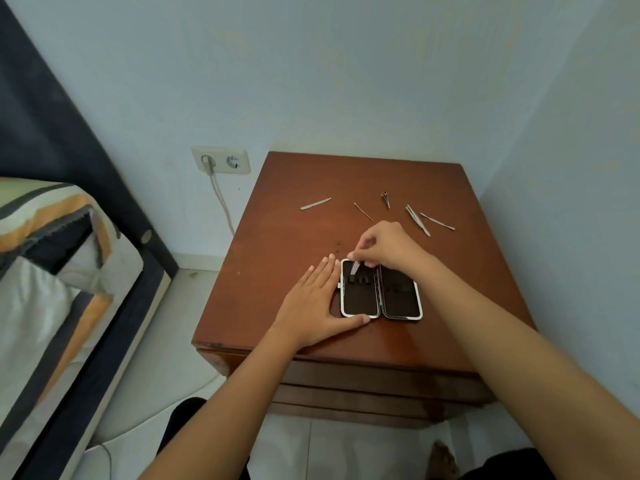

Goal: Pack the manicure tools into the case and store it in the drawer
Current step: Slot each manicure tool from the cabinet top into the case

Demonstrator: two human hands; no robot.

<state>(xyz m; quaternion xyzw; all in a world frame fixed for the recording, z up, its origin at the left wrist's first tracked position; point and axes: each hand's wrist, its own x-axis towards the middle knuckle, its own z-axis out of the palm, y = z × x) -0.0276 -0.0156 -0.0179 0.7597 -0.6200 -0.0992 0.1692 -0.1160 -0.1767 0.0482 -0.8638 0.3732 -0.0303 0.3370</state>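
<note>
A small manicure case (398,299) with a silver rim and dark lining lies open flat on the brown nightstand (284,244). My left hand (313,301) rests flat against the case's left edge, fingers spread, thumb at its near corner. My right hand (384,245) pinches a small metal tool (355,268) over the top of the left half of the case. Loose tools lie behind: a nail file (315,204), a thin stick (363,212), small scissors (385,199), tweezers (418,220) and a cuticle pusher (437,221).
The nightstand's drawer fronts (363,386) are shut below the top. A bed (52,271) with striped bedding stands at the left. A wall socket (221,160) with a plugged cable sits behind the nightstand. Walls close in at the back and right.
</note>
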